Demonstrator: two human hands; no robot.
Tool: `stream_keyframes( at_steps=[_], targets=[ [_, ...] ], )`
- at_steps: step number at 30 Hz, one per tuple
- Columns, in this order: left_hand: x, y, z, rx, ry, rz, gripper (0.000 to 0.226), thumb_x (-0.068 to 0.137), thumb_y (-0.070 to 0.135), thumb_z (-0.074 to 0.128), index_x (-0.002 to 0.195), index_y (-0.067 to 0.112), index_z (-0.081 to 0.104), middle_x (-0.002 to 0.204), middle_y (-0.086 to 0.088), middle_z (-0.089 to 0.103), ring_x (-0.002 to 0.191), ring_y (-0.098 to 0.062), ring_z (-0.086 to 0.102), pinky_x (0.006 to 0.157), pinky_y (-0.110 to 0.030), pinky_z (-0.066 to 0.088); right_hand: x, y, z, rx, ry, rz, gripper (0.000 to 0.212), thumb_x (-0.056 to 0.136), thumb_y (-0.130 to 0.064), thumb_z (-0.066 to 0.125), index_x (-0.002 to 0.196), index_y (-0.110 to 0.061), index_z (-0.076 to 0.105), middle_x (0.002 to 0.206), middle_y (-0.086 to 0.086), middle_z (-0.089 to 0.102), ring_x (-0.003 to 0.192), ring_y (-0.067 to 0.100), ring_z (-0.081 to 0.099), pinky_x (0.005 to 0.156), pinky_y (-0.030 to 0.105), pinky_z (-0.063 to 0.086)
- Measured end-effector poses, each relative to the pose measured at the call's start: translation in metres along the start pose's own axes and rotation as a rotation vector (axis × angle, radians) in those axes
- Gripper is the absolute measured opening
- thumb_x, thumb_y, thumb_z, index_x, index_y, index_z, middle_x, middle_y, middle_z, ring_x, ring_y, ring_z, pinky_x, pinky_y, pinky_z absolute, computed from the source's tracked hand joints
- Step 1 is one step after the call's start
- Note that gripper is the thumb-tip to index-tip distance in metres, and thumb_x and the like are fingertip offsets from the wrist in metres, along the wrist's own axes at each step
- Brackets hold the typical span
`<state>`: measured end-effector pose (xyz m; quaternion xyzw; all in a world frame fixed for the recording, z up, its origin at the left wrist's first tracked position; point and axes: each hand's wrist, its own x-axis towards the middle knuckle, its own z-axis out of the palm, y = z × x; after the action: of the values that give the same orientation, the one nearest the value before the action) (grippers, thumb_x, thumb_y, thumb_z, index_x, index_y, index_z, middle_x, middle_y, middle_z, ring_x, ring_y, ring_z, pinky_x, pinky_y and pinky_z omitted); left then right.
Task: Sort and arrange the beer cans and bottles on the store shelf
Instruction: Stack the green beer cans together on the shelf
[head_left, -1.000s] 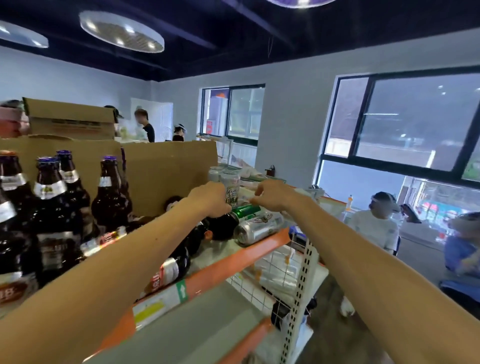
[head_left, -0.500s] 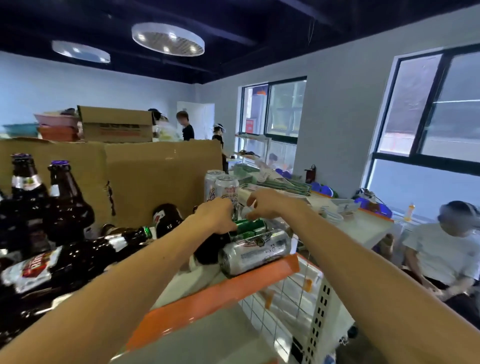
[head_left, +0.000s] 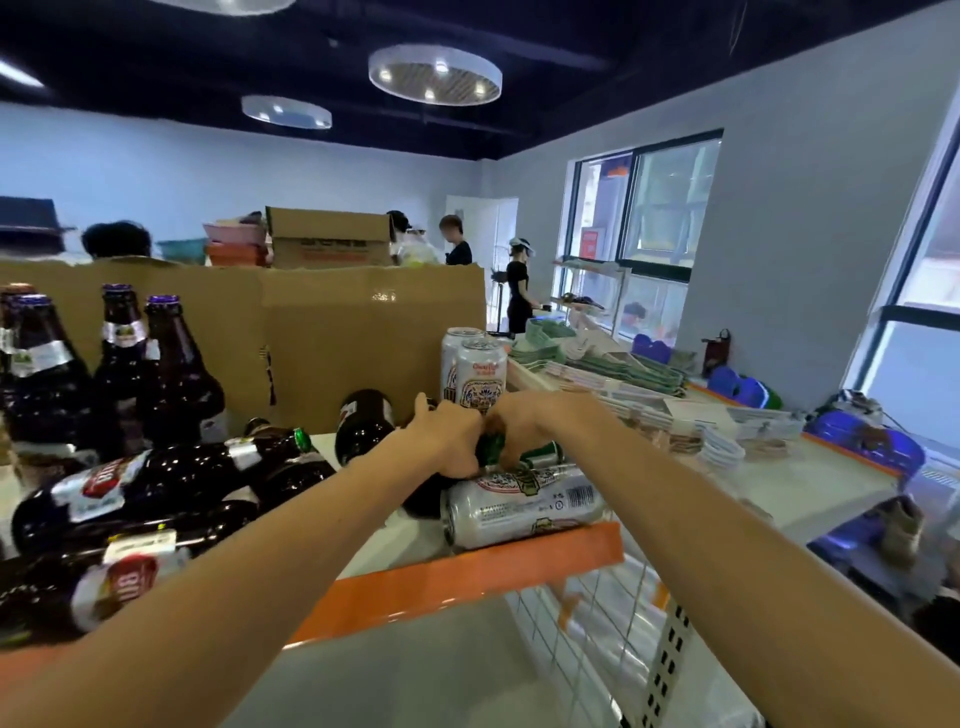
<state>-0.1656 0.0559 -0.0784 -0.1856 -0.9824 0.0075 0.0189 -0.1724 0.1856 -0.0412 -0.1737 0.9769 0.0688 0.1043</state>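
Fingers of left hand (head_left: 447, 441) and right hand (head_left: 519, 426) curled round a green bottle (head_left: 491, 450), maybe to stand it up, at twelve o'clock from the lying can (head_left: 519, 506).

A single wide-angle camera sits on the person's head, facing forward and somewhat down along both outstretched forearms to the shelf (head_left: 467, 571). It stands close, with the left hand (head_left: 447, 441), gripping a lying bottle (head_left: 423, 501), and the right hand (head_left: 522, 423), gripping a green can (head_left: 543, 457), at mid-frame. The wide field also takes in a ceiling light (head_left: 435, 73) and a window (head_left: 644, 208) beyond.
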Motion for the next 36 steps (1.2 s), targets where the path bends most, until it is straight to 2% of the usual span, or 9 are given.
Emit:
stream_keyframes(
  at_steps=[4, 8, 13, 15, 19, 21, 24, 28, 36],
  targets=[
    [-0.002, -0.003, -0.003, -0.070, 0.016, 0.020, 0.040, 0.085, 0.049, 0.068, 0.112, 0.019, 0.066, 0.109, -0.002, 0.067, 0.114, -0.026, 0.057, 0.115, -0.065, 0.009, -0.009, 0.008, 0.008, 0.169, 0.047, -0.033, 0.047, 0.084, -0.022, 0.078, 0.128, -0.019, 0.061, 0.108, -0.005, 0.061, 0.107, 0.020, 0.059, 0.088, 0.031, 0.045],
    [-0.010, -0.001, -0.015, -0.118, 0.072, 0.040, 0.048, 0.078, 0.049, 0.077, 0.115, 0.021, 0.067, 0.107, 0.003, 0.066, 0.108, -0.021, 0.056, 0.113, -0.059, 0.021, -0.024, 0.016, 0.006, 0.288, 0.089, -0.045, 0.060, 0.086, -0.024, 0.077, 0.140, -0.016, 0.053, 0.133, 0.001, 0.059, 0.122, 0.022, 0.056, 0.097, 0.033, 0.044],
    [-0.015, 0.003, -0.047, -0.299, 0.083, 0.097, 0.058, 0.075, 0.035, 0.086, 0.125, 0.018, 0.064, 0.112, 0.003, 0.065, 0.103, -0.018, 0.060, 0.086, -0.028, 0.048, -0.038, 0.024, 0.001, 0.375, 0.122, -0.040, 0.075, 0.082, -0.035, 0.080, 0.146, -0.021, 0.045, 0.144, 0.000, 0.053, 0.126, 0.022, 0.052, 0.106, 0.040, 0.042],
    [-0.017, 0.005, -0.052, -0.424, 0.103, 0.112, 0.061, 0.077, 0.025, 0.086, 0.130, 0.016, 0.058, 0.113, 0.000, 0.067, 0.101, -0.016, 0.062, 0.073, -0.018, 0.045, -0.043, 0.024, 0.004, 0.410, 0.164, -0.051, 0.082, 0.080, -0.039, 0.081, 0.150, -0.025, 0.040, 0.148, -0.001, 0.048, 0.129, 0.021, 0.048, 0.108, 0.040, 0.040],
    [-0.023, 0.007, -0.036, -0.645, 0.256, 0.077, 0.075, 0.079, 0.018, 0.083, 0.146, 0.016, 0.048, 0.119, 0.000, 0.068, 0.100, -0.011, 0.061, 0.075, -0.012, 0.042, -0.053, 0.020, 0.023, 0.576, 0.348, -0.094, 0.081, 0.079, -0.040, 0.082, 0.149, -0.027, 0.042, 0.150, -0.003, 0.044, 0.128, 0.020, 0.047, 0.105, 0.035, 0.040],
    [-0.024, 0.009, -0.021, -0.758, 0.349, 0.020, 0.074, 0.080, 0.020, 0.083, 0.146, 0.021, 0.049, 0.126, -0.001, 0.066, 0.104, -0.012, 0.063, 0.084, -0.018, 0.047, -0.057, 0.019, 0.032, 0.680, 0.445, -0.127, 0.073, 0.079, -0.032, 0.081, 0.144, -0.025, 0.048, 0.143, 0.000, 0.053, 0.123, 0.022, 0.054, 0.100, 0.035, 0.045],
    [-0.032, 0.019, -0.010, -0.978, 0.456, -0.041, 0.062, 0.084, 0.023, 0.080, 0.141, 0.024, 0.056, 0.132, -0.002, 0.063, 0.112, -0.015, 0.062, 0.097, -0.033, 0.052, -0.064, 0.021, 0.037, 0.789, 0.516, -0.140, 0.054, 0.082, -0.026, 0.079, 0.130, -0.032, 0.058, 0.104, -0.011, 0.068, 0.100, 0.011, 0.064, 0.079, 0.022, 0.049],
    [-0.054, 0.032, -0.004, -1.216, 0.559, -0.076, 0.050, 0.089, 0.021, 0.075, 0.136, 0.028, 0.058, 0.123, 0.006, 0.065, 0.109, 0.000, 0.061, 0.080, -0.012, 0.049, -0.059, 0.024, 0.042, 0.981, 0.714, -0.100, 0.022, 0.079, -0.041, 0.081, 0.092, -0.043, 0.064, 0.078, -0.027, 0.068, 0.077, -0.009, 0.063, 0.062, 0.010, 0.043],
    [-0.090, 0.035, 0.001, -1.207, 0.731, -0.089, 0.064, 0.087, 0.014, 0.077, 0.143, 0.028, 0.049, 0.122, 0.023, 0.060, 0.103, 0.024, 0.053, 0.079, 0.001, 0.043, -0.053, -0.012, 0.025, 1.298, 0.868, -0.198, 0.073, 0.064, -0.067, 0.080, 0.128, -0.038, 0.060, 0.114, -0.014, 0.070, 0.104, 0.004, 0.067, 0.088, 0.031, 0.058]
  ],
)
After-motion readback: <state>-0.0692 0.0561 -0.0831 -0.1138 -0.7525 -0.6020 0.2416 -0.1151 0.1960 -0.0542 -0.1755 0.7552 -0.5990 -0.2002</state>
